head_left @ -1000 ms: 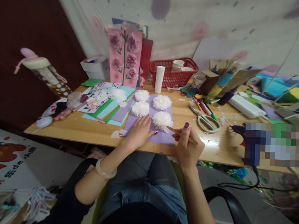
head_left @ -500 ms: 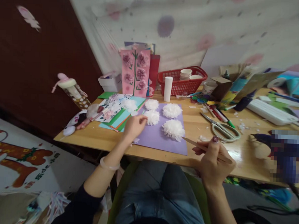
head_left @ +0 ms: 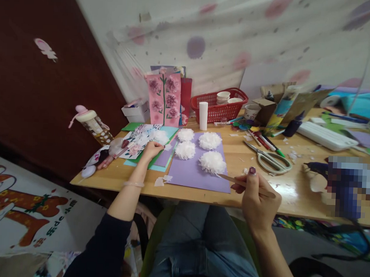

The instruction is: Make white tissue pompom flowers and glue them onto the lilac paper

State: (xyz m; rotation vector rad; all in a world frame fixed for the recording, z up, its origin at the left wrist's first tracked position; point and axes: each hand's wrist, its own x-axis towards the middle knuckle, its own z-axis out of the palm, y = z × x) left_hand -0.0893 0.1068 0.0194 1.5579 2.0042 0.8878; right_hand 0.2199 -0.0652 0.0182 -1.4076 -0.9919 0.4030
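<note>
White flowers [head_left: 185, 150], four in all, sit on the purple sheet [head_left: 191, 176]; with twelve o'clock pointing to the wall, they lie around ten, eleven, one and three. What has just changed is the left hand [head_left: 153, 150]: a second ago it lay on the sheet, by the two nearer flowers, and now it is off the sheet toward nine to ten o'clock, over the stack of coloured paper [head_left: 163, 157]. Its thumb and forefinger are drawn together at a small scrap of tissue [head_left: 168, 147]; whether they grip it, I cannot tell. A larger tuft of white tissue [head_left: 160, 136] lies just past that hand, at its twelve to one o'clock.

The right hand [head_left: 260, 195], out at four o'clock, is closed round a thin stick [head_left: 232, 180], which it held earlier too; the tip is at the near edge of the three o'clock flower, contact uncertain. The flowers keep their layout. I judge that the left hand has stopped steadying the sheet and turned to loose tissue, leaving only the stick by the flowers.
</note>
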